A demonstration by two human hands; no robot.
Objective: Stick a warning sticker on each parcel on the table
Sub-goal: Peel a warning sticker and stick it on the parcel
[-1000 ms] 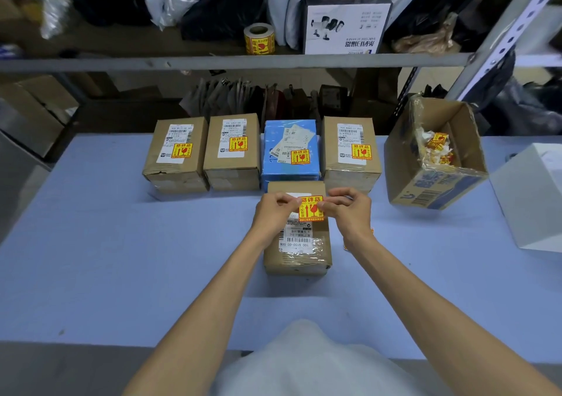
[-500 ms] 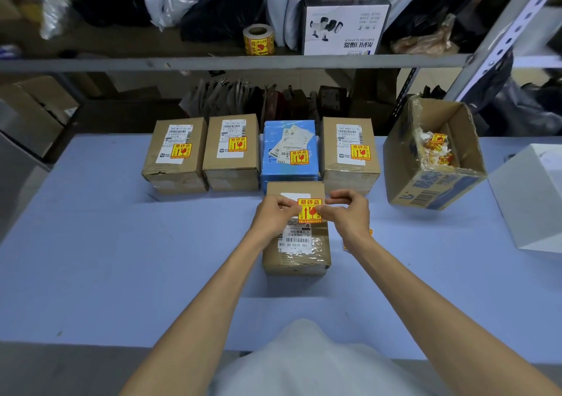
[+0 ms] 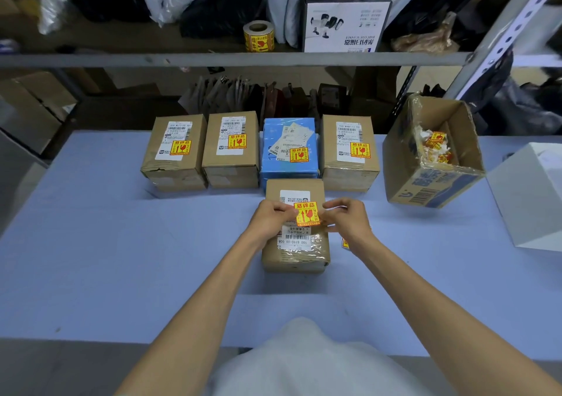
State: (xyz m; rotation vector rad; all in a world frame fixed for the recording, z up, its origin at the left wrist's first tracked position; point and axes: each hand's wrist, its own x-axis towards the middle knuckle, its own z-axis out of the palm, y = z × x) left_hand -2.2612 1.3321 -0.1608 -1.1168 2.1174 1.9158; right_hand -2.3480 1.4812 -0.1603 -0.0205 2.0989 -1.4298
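A brown parcel (image 3: 296, 252) lies in front of me on the blue table (image 3: 121, 243). A yellow and red warning sticker (image 3: 307, 213) is held over its white label, pinched on the left edge by my left hand (image 3: 272, 217) and on the right edge by my right hand (image 3: 346, 217). Whether the sticker touches the parcel I cannot tell. Behind stands a row of parcels, each with a sticker on top: a brown one (image 3: 175, 152), a second brown one (image 3: 231, 149), a blue one (image 3: 290, 150) and another brown one (image 3: 349, 152).
An open cardboard box (image 3: 431, 182) with crumpled sticker backings leans at the right. A white box (image 3: 529, 194) sits at the far right edge. A sticker roll (image 3: 258, 36) and a scanner box (image 3: 345, 19) stand on the shelf above. A bit of yellow sticker (image 3: 345, 243) shows under my right wrist.
Both hands and the sticker have shifted slightly down toward the parcel's label. The parcels have not moved.
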